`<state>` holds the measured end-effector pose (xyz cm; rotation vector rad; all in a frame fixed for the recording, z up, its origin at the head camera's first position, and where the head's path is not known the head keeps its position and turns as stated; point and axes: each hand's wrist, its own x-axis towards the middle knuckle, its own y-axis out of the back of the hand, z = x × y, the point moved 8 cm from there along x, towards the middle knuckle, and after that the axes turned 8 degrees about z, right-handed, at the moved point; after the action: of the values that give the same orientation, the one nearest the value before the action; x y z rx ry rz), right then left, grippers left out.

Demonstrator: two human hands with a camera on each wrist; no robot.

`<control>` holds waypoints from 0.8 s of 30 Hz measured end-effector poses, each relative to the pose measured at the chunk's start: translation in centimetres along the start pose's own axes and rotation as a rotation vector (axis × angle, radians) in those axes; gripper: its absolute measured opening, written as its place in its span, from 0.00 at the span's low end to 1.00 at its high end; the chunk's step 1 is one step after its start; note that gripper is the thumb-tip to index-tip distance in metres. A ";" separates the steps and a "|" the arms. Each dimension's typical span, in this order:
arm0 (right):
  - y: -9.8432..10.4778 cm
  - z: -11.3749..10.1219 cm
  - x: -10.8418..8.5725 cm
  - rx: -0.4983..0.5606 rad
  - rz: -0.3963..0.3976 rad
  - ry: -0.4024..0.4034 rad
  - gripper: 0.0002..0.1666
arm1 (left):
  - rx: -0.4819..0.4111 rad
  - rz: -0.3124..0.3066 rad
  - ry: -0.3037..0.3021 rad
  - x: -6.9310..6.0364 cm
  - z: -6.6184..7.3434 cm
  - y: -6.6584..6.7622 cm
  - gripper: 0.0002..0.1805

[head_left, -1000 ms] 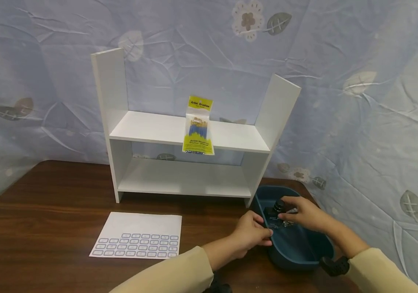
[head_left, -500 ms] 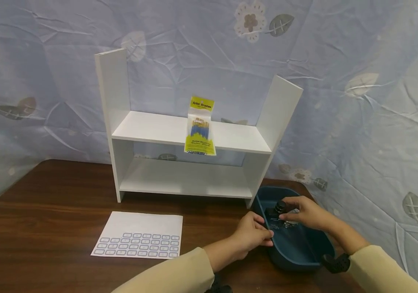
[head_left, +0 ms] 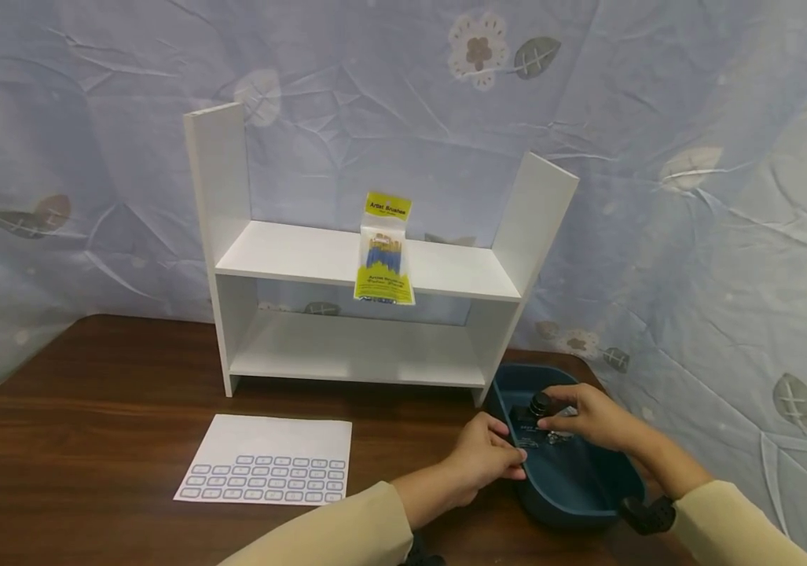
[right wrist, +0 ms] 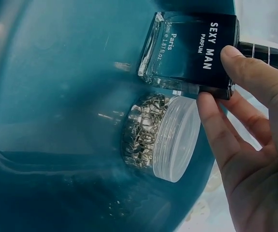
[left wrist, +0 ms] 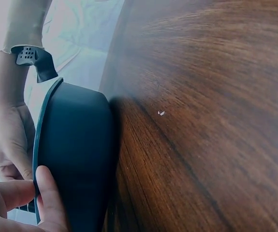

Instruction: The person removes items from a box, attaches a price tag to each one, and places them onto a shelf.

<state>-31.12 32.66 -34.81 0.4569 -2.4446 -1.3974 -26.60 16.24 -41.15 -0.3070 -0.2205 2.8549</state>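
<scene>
In the right wrist view, a dark glass perfume bottle (right wrist: 189, 53) with a black cap is held at its capped end by the right hand (right wrist: 255, 106), thumb on its front face. Beside it a clear jar of small metal pieces (right wrist: 148, 130), with a whitish lid, lies in the blue bin (right wrist: 42, 116). The left hand (left wrist: 27, 205) pinches the bin's rim between thumb and fingers in the left wrist view. From the head, the left hand (head_left: 484, 458) is at the bin's near left rim and the right hand (head_left: 590, 417) reaches inside the bin.
A white two-level shelf (head_left: 353, 375) stands at the back, with a pack of artist brushes (head_left: 383, 263) on its upper board, overhanging the front edge. Left of the hands, a white sheet with printed labels (head_left: 276, 440) lies on the brown table (head_left: 78, 440). Patterned cloth (head_left: 375, 94) hangs behind.
The head view has shifted slightly. Both hands stay in about the same places, at the rim and on the bottle.
</scene>
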 end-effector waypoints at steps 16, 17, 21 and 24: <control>2.7 -1.1 -0.7 -0.066 0.156 -0.012 0.36 | -0.025 0.012 -0.019 -0.2 0.0 -0.1 0.19; 3.0 -1.2 -0.7 -0.068 0.164 -0.016 0.36 | -0.027 0.013 -0.018 -0.2 0.0 -0.1 0.19; 4.0 -1.9 -0.9 -0.071 0.181 -0.027 0.35 | -0.031 0.022 -0.017 -0.2 0.0 -0.1 0.19; 4.5 -2.6 -1.0 -0.055 0.194 -0.012 0.33 | -0.027 0.023 -0.020 -0.1 0.0 -0.1 0.19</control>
<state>-29.75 33.20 -29.74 0.1934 -2.3804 -1.3851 -26.47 16.26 -41.09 -0.2880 -0.2607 2.8814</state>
